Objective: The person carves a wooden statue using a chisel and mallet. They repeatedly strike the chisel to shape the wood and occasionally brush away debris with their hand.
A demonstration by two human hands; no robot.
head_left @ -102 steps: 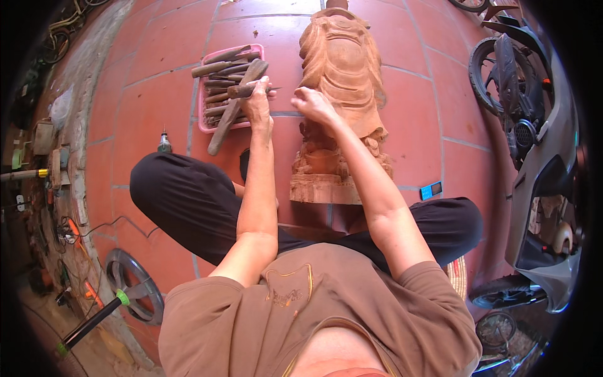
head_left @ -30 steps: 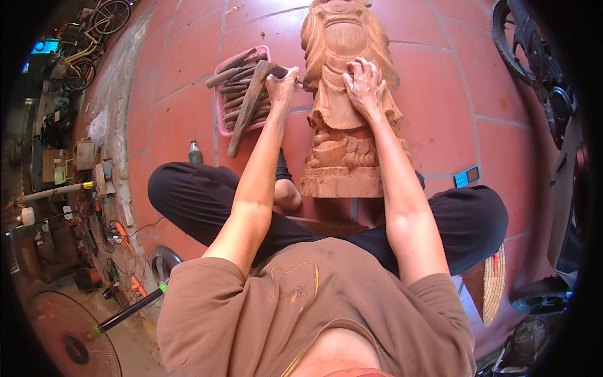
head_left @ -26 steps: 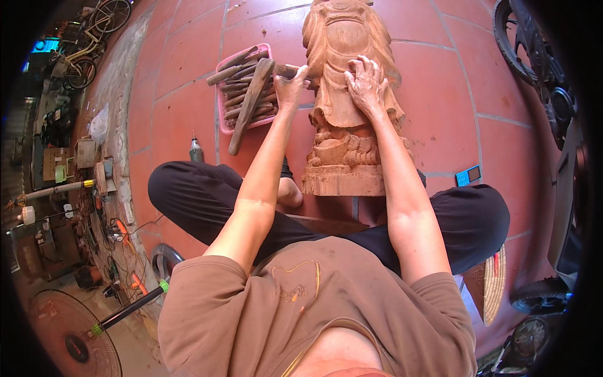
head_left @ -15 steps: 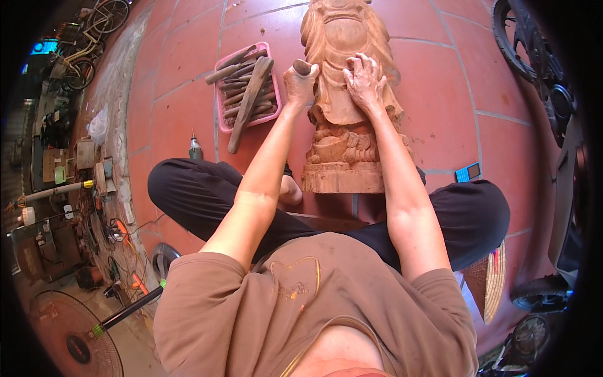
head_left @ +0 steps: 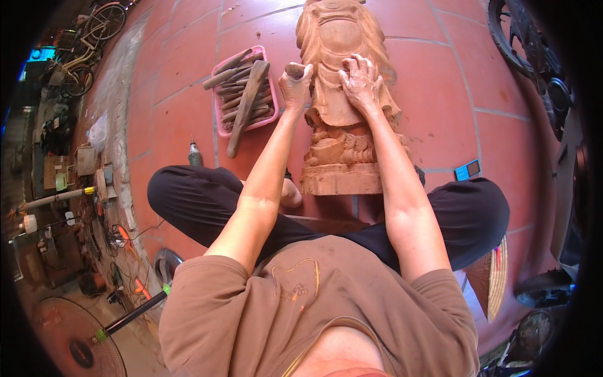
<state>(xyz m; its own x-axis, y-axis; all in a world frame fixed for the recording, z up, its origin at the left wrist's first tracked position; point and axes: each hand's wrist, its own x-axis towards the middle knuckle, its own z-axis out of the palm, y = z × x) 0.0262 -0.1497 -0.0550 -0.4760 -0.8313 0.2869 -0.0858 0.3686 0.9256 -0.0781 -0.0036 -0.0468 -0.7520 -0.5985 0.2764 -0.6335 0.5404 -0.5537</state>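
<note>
A carved wooden statue with draped robes lies on the tiled floor in front of me, its flat base nearest my crossed legs. At its left edge my left hand is closed round a thick wooden tool handle, whose rounded end shows above the thumb. The rest of that tool is hidden by the hand. My right hand rests on the middle of the statue, fingers spread and slightly bent, with nothing visible in it.
Left of the statue, a pink basket holds several wooden-handled tools, a long wooden mallet-like stick across them. Near my left knee stands a dark green pointed power tool. A blue keypad phone lies by my right knee. A fan stands lower left; motorbikes are at right.
The view has shifted slightly. Both hands keep nearly the same places on the statue, and the left still grips the wooden handle.
</note>
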